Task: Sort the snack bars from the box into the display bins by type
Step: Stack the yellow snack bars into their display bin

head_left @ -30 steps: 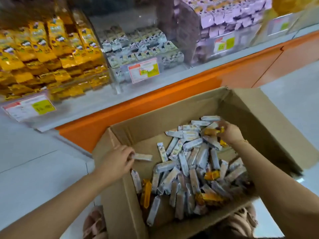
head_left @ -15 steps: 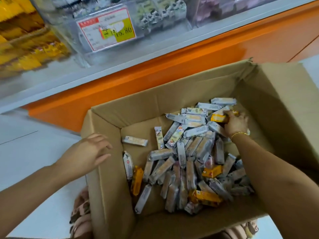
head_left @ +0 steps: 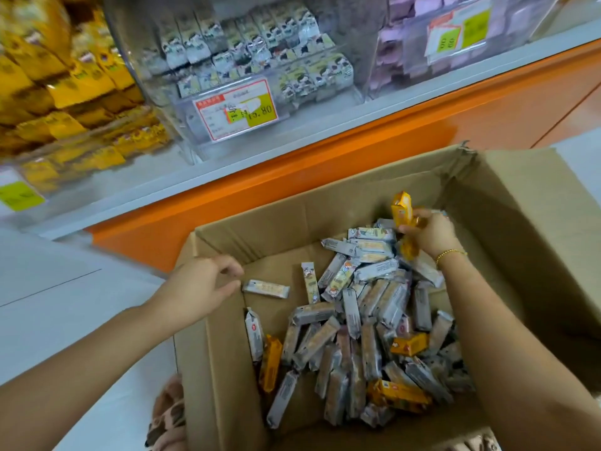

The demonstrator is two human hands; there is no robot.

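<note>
An open cardboard box on the floor holds a heap of silver-grey snack bars with a few yellow bars mixed in. My right hand grips yellow snack bars lifted above the heap at the box's far side. My left hand hovers at the box's left wall with fingers loosely curled, holding nothing; a single silver bar lies just right of it. Clear display bins on the shelf hold yellow packs, silver-white packs and purple packs.
An orange shelf base runs behind the box. A price tag hangs on the middle bin. White floor tiles lie to the left. A foot in a patterned slipper shows beside the box's near left corner.
My right hand has lifted yellow bars out of the heap. My left hand has moved from outside the box back over its left wall. The view has tilted up toward the bins.
</note>
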